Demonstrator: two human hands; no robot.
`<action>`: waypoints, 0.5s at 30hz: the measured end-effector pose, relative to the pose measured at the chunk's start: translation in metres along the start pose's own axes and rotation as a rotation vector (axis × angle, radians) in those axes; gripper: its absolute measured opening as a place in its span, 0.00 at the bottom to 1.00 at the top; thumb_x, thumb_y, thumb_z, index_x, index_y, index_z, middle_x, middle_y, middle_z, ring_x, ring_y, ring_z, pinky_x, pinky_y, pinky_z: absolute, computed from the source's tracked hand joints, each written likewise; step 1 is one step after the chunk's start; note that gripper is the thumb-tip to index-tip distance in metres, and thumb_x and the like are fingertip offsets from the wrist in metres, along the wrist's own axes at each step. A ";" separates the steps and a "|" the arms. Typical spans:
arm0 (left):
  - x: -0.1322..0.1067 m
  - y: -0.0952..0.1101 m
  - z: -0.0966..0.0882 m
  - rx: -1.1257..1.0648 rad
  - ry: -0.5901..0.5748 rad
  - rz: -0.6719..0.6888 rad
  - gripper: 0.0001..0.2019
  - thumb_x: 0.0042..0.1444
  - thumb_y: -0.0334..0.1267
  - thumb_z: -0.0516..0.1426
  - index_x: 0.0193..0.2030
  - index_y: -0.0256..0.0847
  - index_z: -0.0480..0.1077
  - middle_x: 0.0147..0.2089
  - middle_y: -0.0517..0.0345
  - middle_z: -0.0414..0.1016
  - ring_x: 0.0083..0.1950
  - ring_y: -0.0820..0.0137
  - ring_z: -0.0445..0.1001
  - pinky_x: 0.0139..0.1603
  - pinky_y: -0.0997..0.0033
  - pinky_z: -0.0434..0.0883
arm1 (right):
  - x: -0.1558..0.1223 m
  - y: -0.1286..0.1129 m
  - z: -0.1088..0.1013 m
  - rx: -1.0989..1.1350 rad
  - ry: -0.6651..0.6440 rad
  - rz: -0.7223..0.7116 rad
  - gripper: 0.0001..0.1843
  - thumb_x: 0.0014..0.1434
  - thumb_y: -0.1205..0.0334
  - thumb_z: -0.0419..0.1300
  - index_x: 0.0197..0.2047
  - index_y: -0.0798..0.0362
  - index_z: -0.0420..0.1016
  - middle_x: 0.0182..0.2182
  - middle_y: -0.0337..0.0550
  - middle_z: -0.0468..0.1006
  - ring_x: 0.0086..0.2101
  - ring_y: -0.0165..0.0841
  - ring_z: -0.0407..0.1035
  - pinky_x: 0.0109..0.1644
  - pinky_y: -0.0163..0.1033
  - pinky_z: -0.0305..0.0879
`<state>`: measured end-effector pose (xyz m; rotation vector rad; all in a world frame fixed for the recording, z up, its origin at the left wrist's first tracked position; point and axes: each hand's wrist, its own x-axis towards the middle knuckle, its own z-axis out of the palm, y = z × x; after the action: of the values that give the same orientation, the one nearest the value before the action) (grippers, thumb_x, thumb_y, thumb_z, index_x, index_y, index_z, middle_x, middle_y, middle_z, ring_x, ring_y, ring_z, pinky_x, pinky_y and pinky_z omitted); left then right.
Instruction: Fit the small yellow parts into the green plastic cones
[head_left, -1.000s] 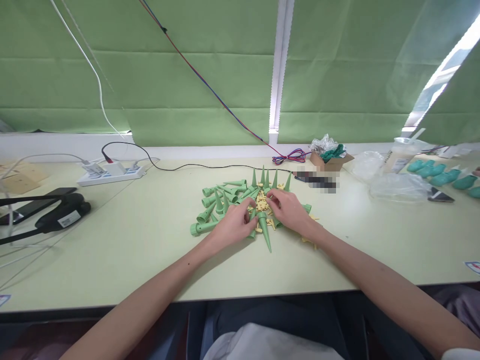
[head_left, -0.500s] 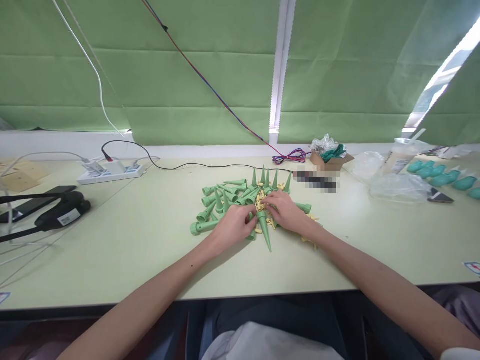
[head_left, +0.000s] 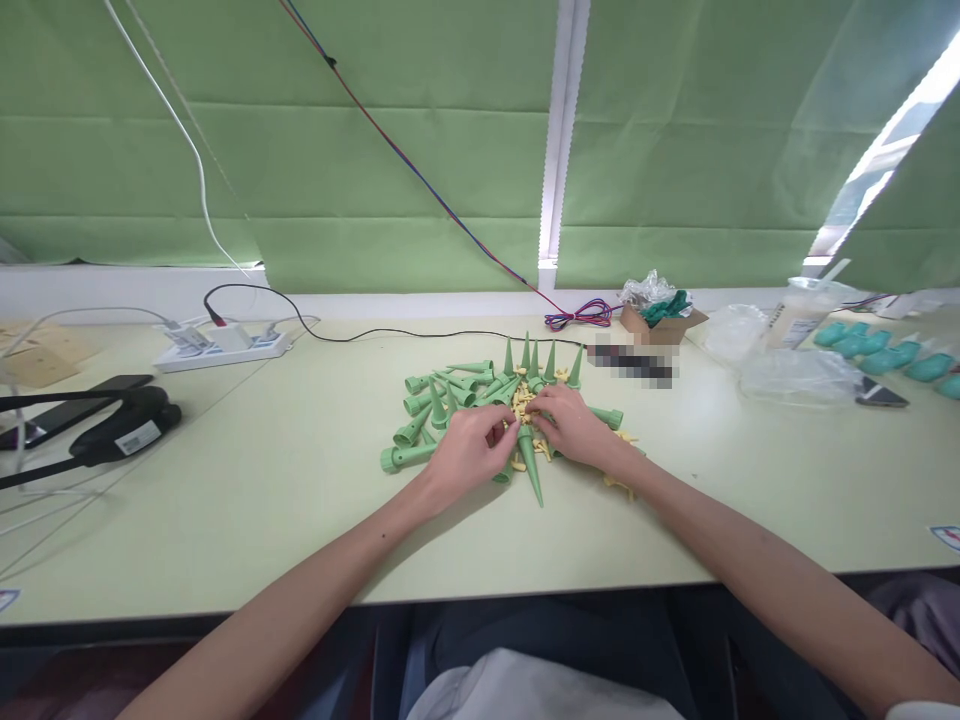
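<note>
Both my hands meet over a heap of green plastic spikes and small yellow plastic pieces in the head view. My left hand (head_left: 474, 445) is closed in a pinch at the near side of the yellow pieces (head_left: 523, 397); whatever is between its fingertips is too small to make out. From the other side, my right hand (head_left: 571, 424) has curled, closed fingertips among the same pieces, their contents hidden. A green spike (head_left: 530, 468) lies just below the fingertips, pointing toward me. Hollow green spikes (head_left: 420, 402) lie to the left, and several green cones (head_left: 526, 354) stand upright behind.
A power strip (head_left: 225, 350) and a black strapped device (head_left: 127, 425) lie on the left. At the back right are a small cardboard box (head_left: 663, 325), plastic bags (head_left: 801, 376), a drink cup (head_left: 801, 308) and teal objects (head_left: 889, 357). A thin black cable (head_left: 390, 330) crosses the back.
My left hand has shifted slightly up and right, and its fingertips have drawn together into a pinch. My right fingers have curled in a little by the yellow pieces.
</note>
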<state>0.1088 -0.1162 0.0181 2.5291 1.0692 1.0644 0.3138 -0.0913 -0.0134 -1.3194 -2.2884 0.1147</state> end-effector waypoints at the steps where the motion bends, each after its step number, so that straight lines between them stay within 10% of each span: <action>1: 0.000 0.000 0.000 0.001 -0.005 0.004 0.09 0.62 0.33 0.55 0.31 0.38 0.72 0.21 0.64 0.68 0.23 0.76 0.64 0.26 0.75 0.60 | 0.000 0.000 0.000 0.005 0.002 0.003 0.09 0.65 0.70 0.57 0.43 0.55 0.79 0.39 0.49 0.76 0.44 0.41 0.68 0.52 0.47 0.62; 15: 0.000 -0.001 0.001 -0.007 -0.068 -0.024 0.10 0.62 0.34 0.54 0.32 0.39 0.73 0.22 0.63 0.68 0.24 0.75 0.64 0.28 0.73 0.61 | 0.001 -0.007 -0.005 0.075 -0.038 0.069 0.06 0.62 0.72 0.60 0.35 0.55 0.76 0.34 0.47 0.76 0.41 0.40 0.67 0.49 0.45 0.62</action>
<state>0.1090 -0.1156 0.0165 2.5215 1.0733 0.9670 0.3101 -0.0954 -0.0062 -1.3682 -2.2481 0.2489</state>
